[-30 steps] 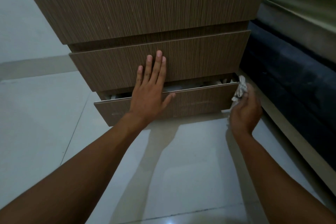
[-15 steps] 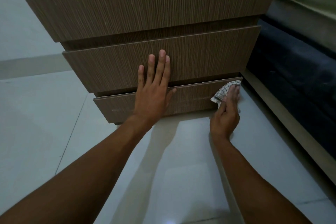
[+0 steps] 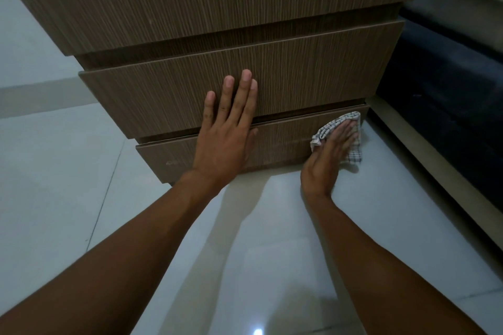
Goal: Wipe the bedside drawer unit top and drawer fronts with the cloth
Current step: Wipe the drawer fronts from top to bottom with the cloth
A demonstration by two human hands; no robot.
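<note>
The brown wood-grain drawer unit point(image 3: 217, 3) fills the top of the head view, with three drawer fronts. My left hand point(image 3: 226, 133) lies flat with fingers spread across the middle drawer front point(image 3: 313, 73) and the bottom drawer front point(image 3: 168, 155). My right hand point(image 3: 329, 155) presses a white checked cloth point(image 3: 353, 152) flat against the right end of the bottom drawer front. Both lower drawers look closed. The unit's top is out of view.
Pale glossy floor tiles point(image 3: 68, 185) lie under my arms. To the right, a dark bed base point(image 3: 449, 106) with a light wooden rail point(image 3: 435, 171) runs close beside the unit.
The bottom drawer, open a second ago, has been pushed shut. My right hand moved with the cloth from the drawer's right edge onto its front face. The left hand stayed put.
</note>
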